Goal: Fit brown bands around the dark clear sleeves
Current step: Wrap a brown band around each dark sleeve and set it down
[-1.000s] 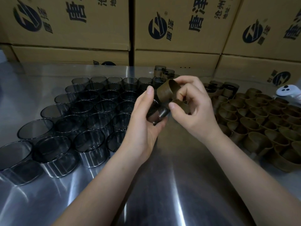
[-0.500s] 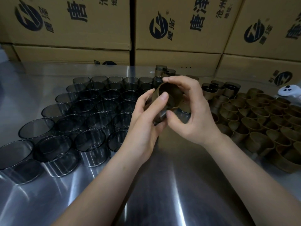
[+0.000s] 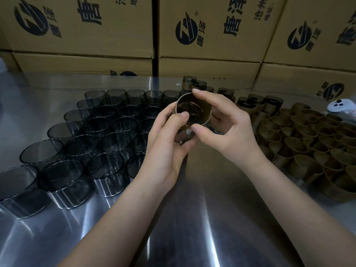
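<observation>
One band being fitted over one sleeve

Above the tabletop (image 3: 192, 209), centre of view, the brown band (image 3: 207, 118) is pinched by the right hand (image 3: 229, 130). The dark clear sleeve (image 3: 182, 134) is gripped beneath it in the left hand (image 3: 165, 143). The fitting step is judged under way; a square push down is called for next. Overlap depth is hidden by fingers.

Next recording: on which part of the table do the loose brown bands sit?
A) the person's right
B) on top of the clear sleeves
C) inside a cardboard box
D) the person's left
A: the brown bands crowd the right of the table, the dark clear sleeves the left.
</observation>
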Demonstrator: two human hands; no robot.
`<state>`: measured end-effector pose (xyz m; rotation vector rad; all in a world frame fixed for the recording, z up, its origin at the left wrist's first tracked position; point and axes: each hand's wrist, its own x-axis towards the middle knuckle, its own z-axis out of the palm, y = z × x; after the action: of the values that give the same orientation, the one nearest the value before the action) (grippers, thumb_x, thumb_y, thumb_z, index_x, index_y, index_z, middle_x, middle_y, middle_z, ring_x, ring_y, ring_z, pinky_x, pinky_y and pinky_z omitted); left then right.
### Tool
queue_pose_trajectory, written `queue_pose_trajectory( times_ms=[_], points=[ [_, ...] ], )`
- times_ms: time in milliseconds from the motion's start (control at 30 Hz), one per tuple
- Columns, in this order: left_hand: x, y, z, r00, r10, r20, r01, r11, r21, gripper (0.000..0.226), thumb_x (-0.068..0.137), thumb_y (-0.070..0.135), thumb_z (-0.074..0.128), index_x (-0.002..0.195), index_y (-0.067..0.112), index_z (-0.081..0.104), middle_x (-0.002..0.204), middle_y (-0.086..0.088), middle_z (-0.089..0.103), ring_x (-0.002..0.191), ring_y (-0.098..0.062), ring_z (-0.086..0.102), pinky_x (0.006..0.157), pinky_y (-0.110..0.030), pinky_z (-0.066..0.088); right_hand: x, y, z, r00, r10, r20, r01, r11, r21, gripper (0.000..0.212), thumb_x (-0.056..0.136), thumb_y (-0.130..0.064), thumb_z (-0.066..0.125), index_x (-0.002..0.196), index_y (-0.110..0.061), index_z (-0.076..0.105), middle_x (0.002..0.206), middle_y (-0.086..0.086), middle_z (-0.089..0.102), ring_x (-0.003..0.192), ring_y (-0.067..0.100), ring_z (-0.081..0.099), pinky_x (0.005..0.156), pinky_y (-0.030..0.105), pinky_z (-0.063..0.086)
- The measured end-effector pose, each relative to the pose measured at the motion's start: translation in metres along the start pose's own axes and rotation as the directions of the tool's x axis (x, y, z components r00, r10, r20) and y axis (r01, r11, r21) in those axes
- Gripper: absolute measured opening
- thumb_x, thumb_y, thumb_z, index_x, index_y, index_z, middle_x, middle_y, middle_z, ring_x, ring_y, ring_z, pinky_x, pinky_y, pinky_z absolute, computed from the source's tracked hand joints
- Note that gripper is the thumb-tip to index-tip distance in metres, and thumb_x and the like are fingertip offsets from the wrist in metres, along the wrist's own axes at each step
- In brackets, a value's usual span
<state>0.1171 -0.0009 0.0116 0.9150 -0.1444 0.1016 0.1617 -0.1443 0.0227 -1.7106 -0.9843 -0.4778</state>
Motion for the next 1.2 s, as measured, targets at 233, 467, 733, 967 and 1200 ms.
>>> queue_pose_trajectory(
  times_ms=[233,467,733,967,1200],
  points=[
    [-0.0009,0.0016,0.0015,1.0,0.012,-0.001,-0.012,1.0,-0.021,0.034,0.095,0.01,0.055,0.128,0.012,0.063,0.117,-0.014,0.07,0.107,-0.026,0.069,0.086,-0.038,0.059,0.0014,0.0014,-0.0015,0.998,0.063,0.017,-0.064,0.99,0.124,0.055,0.084,-0.003,0.065,0.136,-0.016,0.051,0.13,0.011,0.055,0.128,0.026,0.053,0.104,0.046,0.047],
    [-0.0001,-0.0006,0.0012,0.998,0.01,-0.059,-0.011,1.0,-0.025,0.036,0.094,0.003,0.055,0.129,0.009,0.063,0.123,-0.018,0.068,0.112,-0.029,0.067,0.087,-0.043,0.058,0.0029,0.0001,-0.0025,0.988,0.154,-0.023,-0.147,0.969,0.197,0.058,0.083,0.014,0.06,0.135,-0.01,0.05,0.126,0.016,0.059,0.12,0.02,0.061,0.099,0.032,0.05],
    [-0.0005,-0.0002,0.0028,0.997,0.0,-0.083,-0.005,0.999,-0.051,0.038,0.091,-0.003,0.059,0.127,0.01,0.063,0.126,-0.018,0.066,0.11,-0.029,0.069,0.091,-0.048,0.057,0.0044,-0.004,-0.0028,0.972,0.229,-0.053,-0.209,0.945,0.251,0.053,0.082,0.008,0.059,0.127,-0.021,0.06,0.122,0.002,0.066,0.119,0.011,0.061,0.095,0.023,0.05],
    [0.0004,-0.0015,0.0043,0.995,0.01,-0.101,-0.015,0.998,-0.055,0.039,0.09,-0.008,0.059,0.125,0.008,0.062,0.124,-0.02,0.066,0.108,-0.029,0.07,0.087,-0.048,0.059,0.0058,-0.0051,-0.0041,0.958,0.282,-0.058,-0.256,0.925,0.28,0.052,0.079,0.006,0.058,0.121,-0.024,0.065,0.118,-0.006,0.07,0.117,0.01,0.062,0.092,0.022,0.051],
    [0.0,-0.003,0.0039,0.995,0.006,-0.1,-0.01,0.999,-0.041,0.04,0.087,-0.01,0.06,0.119,0.012,0.065,0.122,-0.015,0.066,0.106,-0.026,0.071,0.079,-0.04,0.06,0.0071,-0.0061,-0.0072,0.949,0.311,-0.047,-0.285,0.915,0.285,0.052,0.075,0.006,0.056,0.116,-0.025,0.067,0.118,-0.001,0.07,0.118,0.013,0.062,0.094,0.028,0.053]
  ],
)
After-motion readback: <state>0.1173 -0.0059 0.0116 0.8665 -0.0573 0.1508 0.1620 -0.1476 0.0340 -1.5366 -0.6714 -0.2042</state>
